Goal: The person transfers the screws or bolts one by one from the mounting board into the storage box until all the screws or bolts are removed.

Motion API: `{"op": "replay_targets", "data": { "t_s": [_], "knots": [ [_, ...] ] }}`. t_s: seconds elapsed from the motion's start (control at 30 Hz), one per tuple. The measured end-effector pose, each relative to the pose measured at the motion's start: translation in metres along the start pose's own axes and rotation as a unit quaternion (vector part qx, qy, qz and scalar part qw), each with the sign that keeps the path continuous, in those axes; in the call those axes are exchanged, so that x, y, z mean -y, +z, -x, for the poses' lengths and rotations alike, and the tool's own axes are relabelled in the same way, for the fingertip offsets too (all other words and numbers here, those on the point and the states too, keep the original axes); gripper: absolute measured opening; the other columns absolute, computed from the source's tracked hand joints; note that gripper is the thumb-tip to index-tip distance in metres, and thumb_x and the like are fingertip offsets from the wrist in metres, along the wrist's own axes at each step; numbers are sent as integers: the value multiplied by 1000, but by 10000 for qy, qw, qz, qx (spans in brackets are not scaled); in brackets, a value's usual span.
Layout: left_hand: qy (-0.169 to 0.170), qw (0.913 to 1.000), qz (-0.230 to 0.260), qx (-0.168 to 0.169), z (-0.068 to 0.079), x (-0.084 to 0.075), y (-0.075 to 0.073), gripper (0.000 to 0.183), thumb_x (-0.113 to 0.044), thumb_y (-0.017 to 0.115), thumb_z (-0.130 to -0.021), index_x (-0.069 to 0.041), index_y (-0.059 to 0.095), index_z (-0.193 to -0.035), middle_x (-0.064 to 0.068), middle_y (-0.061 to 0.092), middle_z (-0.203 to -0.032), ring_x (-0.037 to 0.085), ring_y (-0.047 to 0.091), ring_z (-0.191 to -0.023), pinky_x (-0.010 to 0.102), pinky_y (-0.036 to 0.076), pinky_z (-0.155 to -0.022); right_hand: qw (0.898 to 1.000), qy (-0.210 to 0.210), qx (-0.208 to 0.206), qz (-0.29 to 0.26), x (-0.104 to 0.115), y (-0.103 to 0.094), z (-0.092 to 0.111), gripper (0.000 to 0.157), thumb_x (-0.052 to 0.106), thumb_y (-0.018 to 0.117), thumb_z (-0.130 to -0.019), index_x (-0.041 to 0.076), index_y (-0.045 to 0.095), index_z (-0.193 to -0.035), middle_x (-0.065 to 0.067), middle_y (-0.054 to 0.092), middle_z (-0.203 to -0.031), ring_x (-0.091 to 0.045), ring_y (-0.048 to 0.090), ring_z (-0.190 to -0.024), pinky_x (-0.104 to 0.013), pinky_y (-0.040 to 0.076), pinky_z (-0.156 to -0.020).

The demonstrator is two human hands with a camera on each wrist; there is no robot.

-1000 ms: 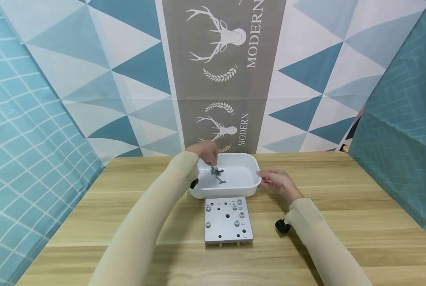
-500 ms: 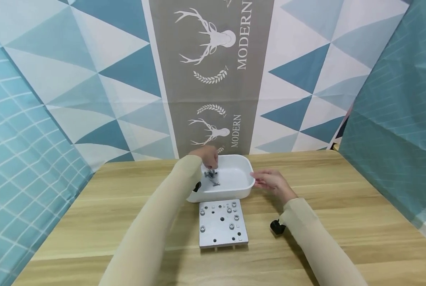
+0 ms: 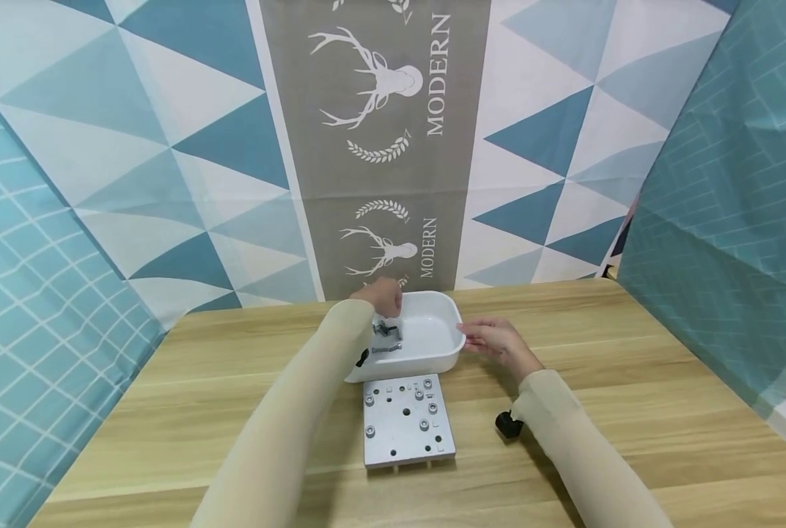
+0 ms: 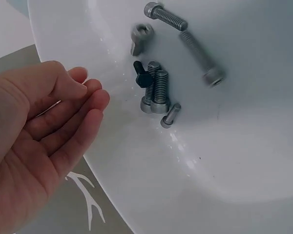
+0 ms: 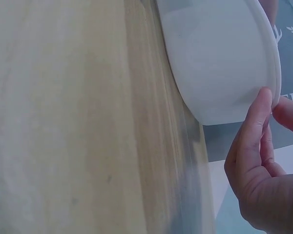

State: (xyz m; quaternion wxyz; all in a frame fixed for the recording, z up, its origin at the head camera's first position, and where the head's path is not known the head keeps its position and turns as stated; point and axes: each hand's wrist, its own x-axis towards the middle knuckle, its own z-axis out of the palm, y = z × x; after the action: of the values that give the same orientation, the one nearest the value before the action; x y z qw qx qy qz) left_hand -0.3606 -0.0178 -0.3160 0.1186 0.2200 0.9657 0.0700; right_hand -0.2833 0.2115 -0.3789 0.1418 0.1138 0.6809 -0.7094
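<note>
A white tray (image 3: 432,334) stands on the wooden table, with several metal bolts and screws lying in its left part. My left hand (image 4: 49,126) is over the tray's rim, fingers loosely curled toward the thumb, nothing seen between them. Just beyond its fingertips, two socket-head bolts (image 4: 160,90) lie side by side, with a small dark screw (image 4: 143,78) against them. A small screw (image 4: 171,116) and a long bolt (image 4: 168,18) lie around them; another bolt (image 4: 202,58) looks blurred. At the tray's right end, my right hand (image 5: 256,180) pinches the rim between thumb and fingers.
Directly in front of the tray is a square silver metal plate (image 3: 406,433) with holes and several socket-head bolts set in it. A black wrist device (image 3: 508,424) shows beside the right sleeve. A patterned cloth (image 3: 380,169) hangs behind the table.
The head view has shifted. The bolts in the tray lie differently, the front one turned more sideways. My left hand has come away from the bolts; the right keeps its hold on the rim.
</note>
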Motion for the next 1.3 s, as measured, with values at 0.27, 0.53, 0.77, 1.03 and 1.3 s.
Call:
{"op": "replay_targets", "data": {
  "t_s": [0.27, 0.53, 0.77, 1.03, 1.3],
  "knots": [
    [-141, 9992, -22, 380, 6, -3, -11, 11, -6, 62, -80, -10, 71, -82, 3, 70, -80, 13, 58, -70, 23, 45, -61, 10000, -37, 85, -2, 1, 1, 2, 44, 8, 63, -90, -11, 50, -128, 1, 67, -71, -6, 65, -63, -20, 57, -69],
    [-164, 9972, 62, 720, 21, -9, -19, 12, -10, 63, -81, -11, 71, -90, 10, 73, -98, 27, 67, -96, 33, 52, -76, 9999, -31, -19, 168, -1, 1, 3, 43, 12, 65, -90, -8, 53, -126, 1, 67, -75, -7, 65, -65, -19, 57, -69],
    [262, 9976, -205, 615, 33, -10, -23, 11, -9, 63, -80, -11, 71, -89, 5, 71, -89, 19, 64, -83, 28, 51, -72, 9999, -76, 51, 89, -1, 1, 4, 41, 10, 65, -89, -9, 54, -124, 0, 68, -76, -7, 66, -66, -20, 57, -71],
    [634, 9960, -469, 419, 53, -19, -27, 10, -13, 68, -82, -11, 70, -92, 3, 69, -93, 14, 62, -83, 27, 52, -75, 9998, -86, 128, 85, 2, -1, 4, 42, 11, 65, -90, -9, 54, -126, 2, 68, -72, -6, 66, -63, -19, 57, -69],
    [1191, 9905, -486, 483, 74, -36, -18, 13, -10, 68, -83, -8, 70, -96, 4, 70, -96, 14, 61, -84, 26, 51, -77, 9998, -94, 165, 107, 3, -1, 3, 47, 11, 64, -91, -10, 49, -130, 4, 68, -71, -5, 66, -64, -18, 56, -67]
  ]
}}
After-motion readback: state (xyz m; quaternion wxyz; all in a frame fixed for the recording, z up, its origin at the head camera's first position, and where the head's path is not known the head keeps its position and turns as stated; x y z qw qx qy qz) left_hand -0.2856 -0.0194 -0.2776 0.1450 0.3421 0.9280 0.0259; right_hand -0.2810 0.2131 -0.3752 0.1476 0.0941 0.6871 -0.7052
